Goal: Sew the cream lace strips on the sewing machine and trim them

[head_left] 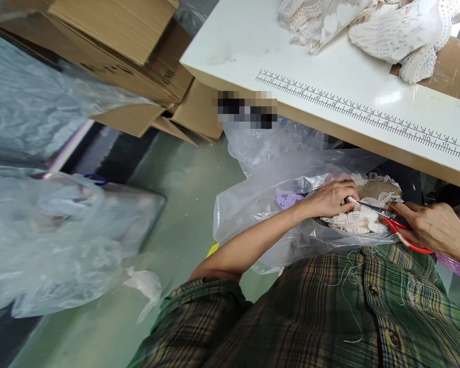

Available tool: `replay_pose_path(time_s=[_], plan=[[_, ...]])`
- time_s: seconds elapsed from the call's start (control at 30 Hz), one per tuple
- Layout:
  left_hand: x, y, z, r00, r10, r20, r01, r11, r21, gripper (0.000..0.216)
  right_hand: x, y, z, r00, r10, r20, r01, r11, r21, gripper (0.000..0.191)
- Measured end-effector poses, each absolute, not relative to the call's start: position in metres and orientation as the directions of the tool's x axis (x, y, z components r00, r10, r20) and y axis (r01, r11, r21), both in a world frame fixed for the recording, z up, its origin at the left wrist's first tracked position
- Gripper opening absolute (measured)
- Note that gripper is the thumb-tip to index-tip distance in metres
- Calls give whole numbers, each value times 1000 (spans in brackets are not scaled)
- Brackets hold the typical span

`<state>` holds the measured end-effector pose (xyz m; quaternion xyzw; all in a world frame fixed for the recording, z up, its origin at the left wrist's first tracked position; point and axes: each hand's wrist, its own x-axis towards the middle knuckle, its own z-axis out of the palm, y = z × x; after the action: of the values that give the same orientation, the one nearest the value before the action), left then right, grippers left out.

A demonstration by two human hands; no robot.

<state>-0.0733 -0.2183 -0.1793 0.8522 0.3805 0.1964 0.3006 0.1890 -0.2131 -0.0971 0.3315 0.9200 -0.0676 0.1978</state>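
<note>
Cream lace fabric [362, 219] lies bunched over a clear plastic bag [249, 204] in front of my body, below the table edge. My left hand [335, 198] pinches a bit of the lace between its fingers. Red-handled scissors [400, 230] are in my right hand [431, 222], which wraps round the handles. Their metal blades point left and reach the lace right at my left fingertips. Whether the blade tips are apart is too small to tell. A purple label [287, 199] shows inside the bag, left of the lace.
A white table [230, 46] with a printed ruler scale [352, 110] stands ahead; more lace pieces [398, 30] are heaped on it. Cardboard boxes [134, 71] and large plastic-wrapped bundles [49, 240] are on the left. A white scrap [143, 286] lies on the green floor [176, 204].
</note>
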Motion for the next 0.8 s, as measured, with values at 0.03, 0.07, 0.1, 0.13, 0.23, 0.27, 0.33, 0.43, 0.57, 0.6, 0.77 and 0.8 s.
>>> replay_pose_path(time_s=[0.03, 0.07, 0.1, 0.13, 0.23, 0.27, 0.33, 0.43, 0.57, 0.6, 0.77, 0.8], plan=[[-73, -218, -179, 632, 767, 107, 531, -530, 661, 9, 190, -213, -98, -709, 582, -398, 636, 772, -6, 29], [-73, -219, -179, 633, 766, 109, 529, -531, 662, 9, 192, -212, -100, -716, 581, -387, 635, 772, -16, 30], [-74, -219, -179, 635, 764, 112, 524, -533, 664, 9, 193, -212, -101, -723, 580, -375, 634, 773, -27, 30], [-74, -219, -179, 636, 763, 114, 520, -533, 667, 9, 194, -212, -102, -730, 579, -363, 633, 773, -38, 31], [-74, -219, -178, 636, 763, 113, 518, -532, 670, 9, 195, -211, -103, -738, 590, -327, 639, 767, -56, 37], [-74, -219, -178, 636, 764, 112, 520, -531, 669, 9, 194, -210, -103, -739, 593, -320, 638, 768, -51, 39], [-74, -218, -178, 634, 765, 112, 524, -532, 666, 9, 192, -210, -102, -739, 586, -332, 627, 779, -22, 40], [-74, -218, -179, 632, 766, 118, 525, -534, 663, 8, 187, -207, -98, -720, 555, -417, 597, 801, 35, 41], [-74, -219, -181, 628, 766, 138, 505, -536, 677, 6, 183, -202, -97, -685, 522, -508, 608, 794, -4, 44], [-74, -219, -181, 629, 765, 138, 497, -532, 686, 6, 184, -201, -98, -688, 514, -513, 629, 775, -67, 44], [-75, -220, -179, 633, 766, 113, 446, -480, 755, 6, 195, -207, -121, -737, 480, -475, 669, 422, -612, 36], [-76, -220, -179, 634, 765, 112, 434, -472, 768, 6, 196, -210, -128, -743, 492, -454, 645, 343, -683, 34]])
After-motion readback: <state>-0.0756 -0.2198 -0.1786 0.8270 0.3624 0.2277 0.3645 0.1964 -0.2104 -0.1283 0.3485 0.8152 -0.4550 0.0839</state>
